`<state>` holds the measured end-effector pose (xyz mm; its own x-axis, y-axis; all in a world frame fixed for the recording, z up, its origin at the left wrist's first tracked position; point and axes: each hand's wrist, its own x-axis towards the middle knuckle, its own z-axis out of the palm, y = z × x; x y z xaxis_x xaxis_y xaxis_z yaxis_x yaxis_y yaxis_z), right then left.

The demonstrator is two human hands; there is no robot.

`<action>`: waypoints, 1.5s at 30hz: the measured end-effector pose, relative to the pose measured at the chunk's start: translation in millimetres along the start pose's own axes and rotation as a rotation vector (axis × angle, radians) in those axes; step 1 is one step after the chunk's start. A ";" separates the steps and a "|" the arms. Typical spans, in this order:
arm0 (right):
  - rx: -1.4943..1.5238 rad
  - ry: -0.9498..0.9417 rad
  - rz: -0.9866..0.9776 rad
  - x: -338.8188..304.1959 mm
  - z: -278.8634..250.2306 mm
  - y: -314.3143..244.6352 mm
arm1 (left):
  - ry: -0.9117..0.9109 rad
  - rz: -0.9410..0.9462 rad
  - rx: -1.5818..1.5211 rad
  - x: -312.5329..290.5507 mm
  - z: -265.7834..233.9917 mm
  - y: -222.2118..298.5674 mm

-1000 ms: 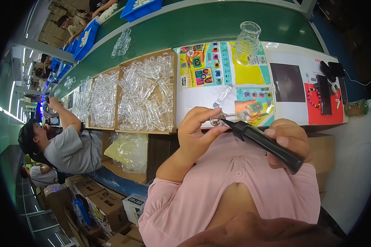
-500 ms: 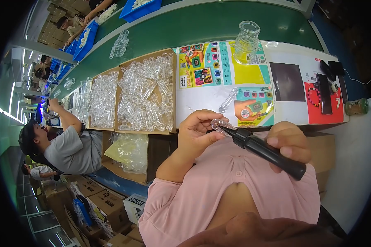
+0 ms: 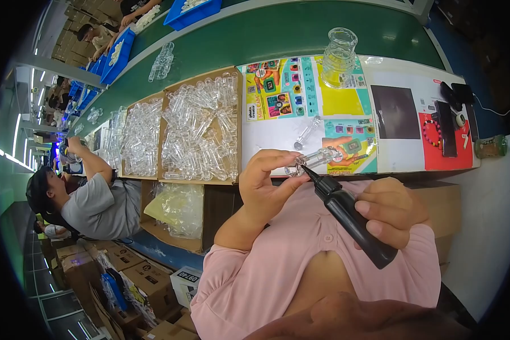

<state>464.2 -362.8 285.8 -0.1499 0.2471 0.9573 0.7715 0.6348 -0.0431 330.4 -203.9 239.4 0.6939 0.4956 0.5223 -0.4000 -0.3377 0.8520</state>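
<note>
Between the thumb and fingers of my left hand (image 3: 268, 180) is a clear plastic tube-like part (image 3: 317, 157), its far end pointing right. My right hand (image 3: 392, 211) grips a black squeeze bottle (image 3: 357, 226) with a narrow nozzle. The nozzle tip meets the near end of the clear part, close to my left fingertips; whether anything comes out of it cannot be made out. Another clear part (image 3: 308, 133) lies on the printed board just beyond my hands. A larger clear ringed piece (image 3: 340, 59) stands upright farther back.
Two cardboard trays (image 3: 163, 144) of clear parts lie to the left. On the right are a phone (image 3: 447, 130), a beaded bracelet (image 3: 431, 134) and a jar (image 3: 491, 147). Blue bins (image 3: 118, 58) line the far left. A co-worker (image 3: 96, 204) sits at left.
The clear part in my left hand has turned and now extends to the right. The bottle has swung steeper, its base lower and farther left, and its nozzle has shifted slightly left.
</note>
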 end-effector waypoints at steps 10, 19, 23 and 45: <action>0.119 -0.050 0.178 -4.5 -14.8 -1.3 | 0.021 0.148 0.269 5.9 0.9 4.8; 0.233 1.079 0.920 -16.4 -5.2 34.6 | -0.065 -0.050 0.099 0.2 10.2 -11.6; 0.488 1.390 0.892 -71.4 -59.4 68.7 | -0.009 -0.367 -0.244 3.8 19.8 -21.3; -0.751 0.354 1.361 -193.6 -143.7 137.1 | -0.098 -0.980 -0.936 36.8 75.7 -60.0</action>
<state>687.9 -428.7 135.6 0.9373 0.0601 0.3434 0.3355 -0.4230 -0.8417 425.2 -226.0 204.8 0.9496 0.1447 -0.2781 0.0519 0.8023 0.5946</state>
